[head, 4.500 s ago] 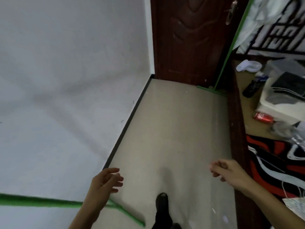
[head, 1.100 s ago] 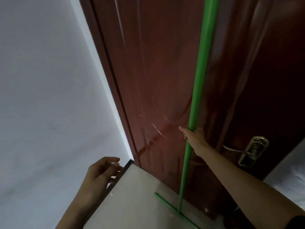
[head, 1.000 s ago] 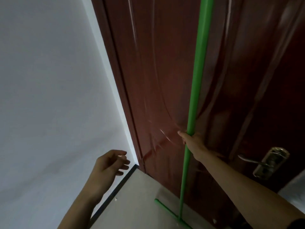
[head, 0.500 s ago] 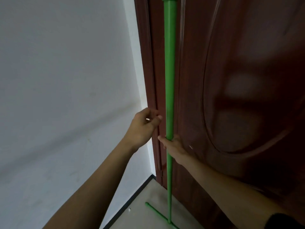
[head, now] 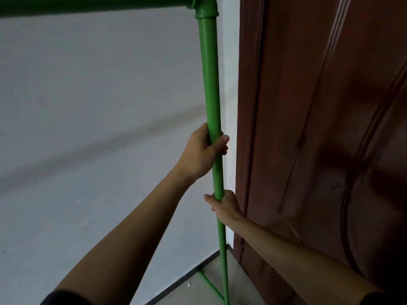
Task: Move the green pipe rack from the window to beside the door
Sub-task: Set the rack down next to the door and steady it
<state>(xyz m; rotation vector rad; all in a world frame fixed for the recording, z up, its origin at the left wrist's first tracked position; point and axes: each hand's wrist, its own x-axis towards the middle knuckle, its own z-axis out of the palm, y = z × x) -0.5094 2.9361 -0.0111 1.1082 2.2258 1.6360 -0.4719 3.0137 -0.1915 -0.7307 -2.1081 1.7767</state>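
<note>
The green pipe rack [head: 210,78] stands upright in the corner between the white wall and the dark red door [head: 319,128]. Its vertical post runs from an elbow joint at the top, where a horizontal bar leads off to the left, down to a green foot bar [head: 209,285] on the floor. My left hand [head: 201,154] is wrapped around the post at mid height. My right hand [head: 223,204] grips the same post just below it. The rack's far end is out of view.
A white wall [head: 88,106] fills the left side, with a dark skirting strip [head: 182,278] along the beige floor [head: 242,289]. The door frame [head: 248,106] stands right beside the post.
My left hand, open beside the post half a second ago, has closed on it above my right hand. The post now sits further left, at the door frame, and the top bar shows.
</note>
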